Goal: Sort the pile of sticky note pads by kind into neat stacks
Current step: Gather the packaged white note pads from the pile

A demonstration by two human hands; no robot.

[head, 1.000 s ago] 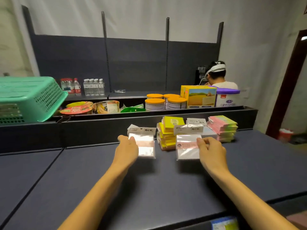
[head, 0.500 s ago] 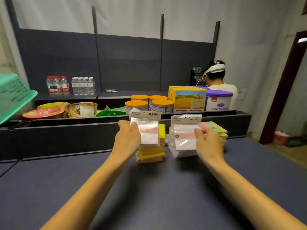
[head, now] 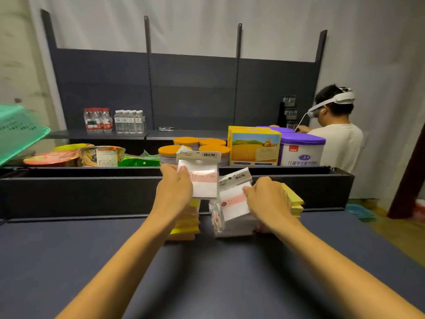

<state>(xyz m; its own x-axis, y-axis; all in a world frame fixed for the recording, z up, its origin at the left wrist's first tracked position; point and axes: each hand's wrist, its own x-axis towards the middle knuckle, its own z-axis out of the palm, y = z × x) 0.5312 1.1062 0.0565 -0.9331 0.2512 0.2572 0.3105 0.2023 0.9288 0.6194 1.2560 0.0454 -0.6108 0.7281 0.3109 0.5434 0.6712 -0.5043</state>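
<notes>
Left hand: the left hand (head: 176, 192) grips a clear packet of white sticky notes (head: 202, 178) by its left edge, thumb on the front face, and holds it upright above a yellow and orange stack of pads (head: 186, 223).
Right hand: the right hand (head: 269, 201) holds a second clear packet (head: 233, 203) at its right side, fingers curled round the edge; the packet is tilted and sits on top of a pile of similar clear packets (head: 232, 226).
Pads: the yellow and orange stack stands on the dark table (head: 207, 272), partly hidden behind the left wrist; the pile of clear packets stands just beside it on the right.
More pads: a yellow-green stack (head: 295, 201) shows behind the right hand, near the table's far edge.
Behind the table: a dark trough holds orange-lidded tins (head: 211, 146), a yellow box (head: 254, 146), a purple-lidded tub (head: 302, 150) and foil-topped bowls (head: 76, 155).
Back shelf: packs of water bottles (head: 115, 120) stand on a dark shelf against the rear panel.
Far left: a green plastic basket (head: 18, 132) juts in at the frame's edge.
Background: a person in a white shirt (head: 335, 139) wearing a headset stands at the right end of the shelving, turned away.
</notes>
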